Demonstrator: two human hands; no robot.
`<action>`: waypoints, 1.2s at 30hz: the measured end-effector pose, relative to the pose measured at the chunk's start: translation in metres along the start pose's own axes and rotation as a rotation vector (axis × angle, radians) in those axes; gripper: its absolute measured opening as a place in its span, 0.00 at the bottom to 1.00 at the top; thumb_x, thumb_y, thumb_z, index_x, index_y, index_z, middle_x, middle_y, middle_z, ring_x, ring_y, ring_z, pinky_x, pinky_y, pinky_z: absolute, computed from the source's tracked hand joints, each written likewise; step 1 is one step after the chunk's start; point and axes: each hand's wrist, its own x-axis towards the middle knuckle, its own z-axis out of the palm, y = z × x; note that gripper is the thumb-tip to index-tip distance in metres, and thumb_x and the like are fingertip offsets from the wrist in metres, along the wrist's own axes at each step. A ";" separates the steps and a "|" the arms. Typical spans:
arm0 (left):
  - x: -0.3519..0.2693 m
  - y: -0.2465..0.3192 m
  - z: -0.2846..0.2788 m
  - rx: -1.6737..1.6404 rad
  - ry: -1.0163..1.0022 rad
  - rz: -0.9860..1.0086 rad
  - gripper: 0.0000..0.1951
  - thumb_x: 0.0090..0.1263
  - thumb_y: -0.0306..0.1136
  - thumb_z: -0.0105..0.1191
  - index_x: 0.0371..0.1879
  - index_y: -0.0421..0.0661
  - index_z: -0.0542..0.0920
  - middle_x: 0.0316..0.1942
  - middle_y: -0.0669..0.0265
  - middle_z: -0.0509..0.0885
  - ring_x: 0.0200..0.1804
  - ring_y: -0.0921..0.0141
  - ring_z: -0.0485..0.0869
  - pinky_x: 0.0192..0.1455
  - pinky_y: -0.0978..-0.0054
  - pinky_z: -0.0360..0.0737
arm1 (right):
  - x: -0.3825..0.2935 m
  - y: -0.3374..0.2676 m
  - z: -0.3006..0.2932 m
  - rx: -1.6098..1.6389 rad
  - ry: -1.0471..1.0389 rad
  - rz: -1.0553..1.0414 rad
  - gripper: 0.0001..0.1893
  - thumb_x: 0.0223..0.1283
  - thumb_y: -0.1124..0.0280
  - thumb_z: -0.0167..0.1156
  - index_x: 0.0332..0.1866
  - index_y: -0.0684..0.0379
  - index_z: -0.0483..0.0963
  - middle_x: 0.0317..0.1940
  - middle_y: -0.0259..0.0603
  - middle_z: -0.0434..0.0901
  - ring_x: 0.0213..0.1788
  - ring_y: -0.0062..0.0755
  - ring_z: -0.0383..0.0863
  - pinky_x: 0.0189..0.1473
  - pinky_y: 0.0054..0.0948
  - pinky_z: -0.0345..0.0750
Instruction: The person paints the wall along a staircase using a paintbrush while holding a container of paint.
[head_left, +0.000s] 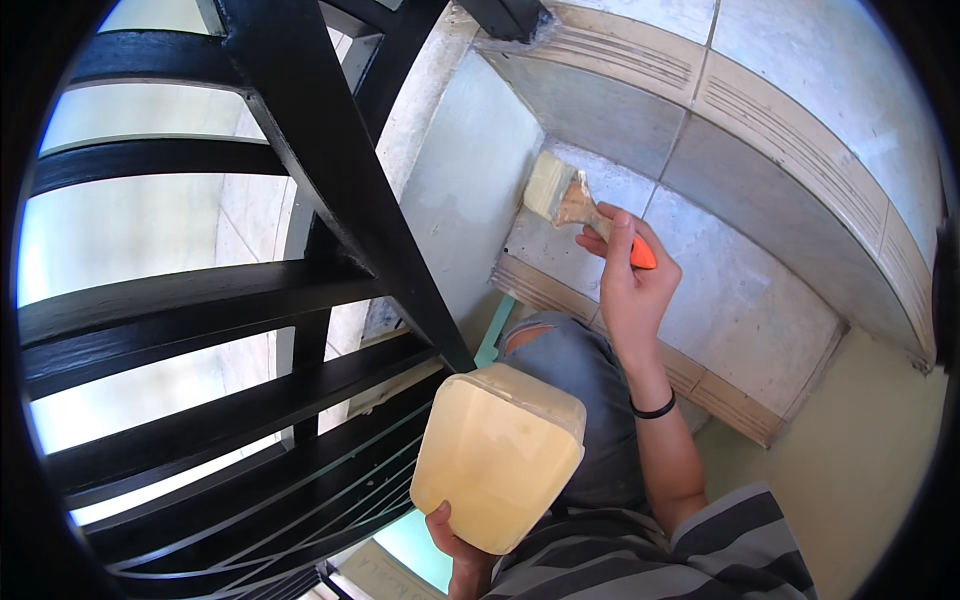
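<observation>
Between the thumb and fingers of my right hand (634, 274) is the handle of a flat paintbrush (576, 201) with an orange handle end. Cream paint coats its bristles, which point up and left close to the pale side wall (472, 157); whether they touch it I cannot tell. Low in the view, my left hand (454, 536) grips the rim of a cream plastic tub (502, 465), thumb over the edge. The tub is tilted toward me, with a pale yellowish inside. How much paint it holds is hard to tell.
Black metal railing bars (322, 135) fill the left side, close to the tub. Tiled stair steps (720, 247) with ribbed beige nosings (795, 142) rise at the upper right. My bent knee in grey jeans (570, 397) is beside the tub. A pale green wall (847, 405) stands right.
</observation>
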 end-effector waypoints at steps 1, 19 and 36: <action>0.000 -0.001 -0.001 -0.022 0.001 -0.001 0.34 0.72 0.50 0.49 0.70 0.36 0.72 0.61 0.50 0.81 0.62 0.56 0.82 0.61 0.61 0.81 | -0.002 0.011 -0.002 -0.025 0.006 0.027 0.16 0.82 0.67 0.59 0.53 0.71 0.85 0.36 0.45 0.90 0.39 0.32 0.94 0.41 0.24 0.85; -0.001 0.000 -0.003 0.004 0.026 0.016 0.35 0.71 0.50 0.50 0.71 0.37 0.71 0.61 0.49 0.80 0.61 0.54 0.82 0.61 0.59 0.81 | -0.004 0.010 0.019 0.170 -0.024 0.114 0.16 0.82 0.67 0.58 0.53 0.73 0.84 0.37 0.44 0.90 0.40 0.30 0.93 0.42 0.24 0.84; -0.007 0.000 0.005 0.012 0.008 0.011 0.34 0.71 0.51 0.48 0.70 0.38 0.71 0.61 0.50 0.80 0.61 0.55 0.82 0.60 0.60 0.81 | -0.017 0.014 -0.001 0.133 -0.022 0.139 0.18 0.84 0.66 0.56 0.53 0.73 0.84 0.39 0.45 0.90 0.40 0.31 0.93 0.45 0.26 0.86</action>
